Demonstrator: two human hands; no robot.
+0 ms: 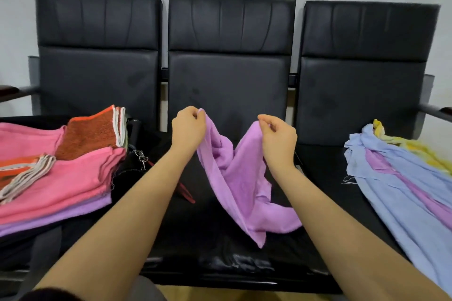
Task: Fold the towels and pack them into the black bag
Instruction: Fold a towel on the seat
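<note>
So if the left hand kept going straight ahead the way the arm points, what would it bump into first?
Probably the middle chair's black backrest. The left hand, pinching a corner of the purple towel, points up and away toward it. Nothing else shows between, though depth is hard to judge.

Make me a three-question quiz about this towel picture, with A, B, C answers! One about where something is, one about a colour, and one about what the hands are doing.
1. Where is the folded stack of towels?
A. on the left seat
B. on the floor
C. on a chair back

2. What colour is the towel held up?
A. green
B. purple
C. white

3. How do the hands hold it?
A. flat on top
B. not touching
C. each pinching an edge

Answers:
1 A: the folded stack lies on the left seat.
2 B: the purple towel hangs over the middle seat.
3 C: the left hand and right hand each pinch its top edge.
</note>
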